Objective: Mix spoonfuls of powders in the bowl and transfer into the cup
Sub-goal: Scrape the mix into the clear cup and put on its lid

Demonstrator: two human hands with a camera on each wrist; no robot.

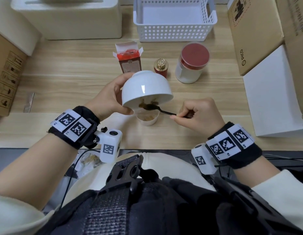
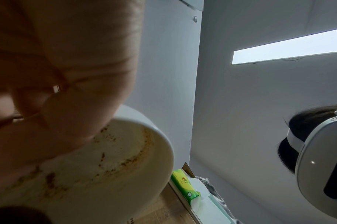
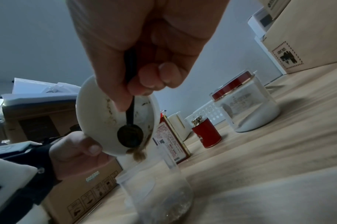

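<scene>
My left hand (image 1: 110, 99) grips a white bowl (image 1: 146, 89) by its rim and holds it tipped steeply over a clear plastic cup (image 1: 148, 118). Brown powder clings inside the bowl (image 2: 110, 159) and slides off its lower rim (image 3: 138, 156) toward the cup (image 3: 156, 189), which has some brown powder at its bottom. My right hand (image 1: 196, 116) pinches the handle of a black spoon (image 1: 160, 110), whose head (image 3: 130, 137) lies against the inside of the bowl near the lower rim. My thumb (image 3: 92, 148) presses the bowl's edge.
Behind the bowl stand an opened red carton (image 1: 130, 57), a small red tin with a gold cap (image 1: 161, 67) and a red-lidded jar of white powder (image 1: 192, 62). A white perforated basket (image 1: 174, 19) sits at the back. Cardboard boxes (image 1: 254, 34) flank the wooden table (image 1: 62, 78).
</scene>
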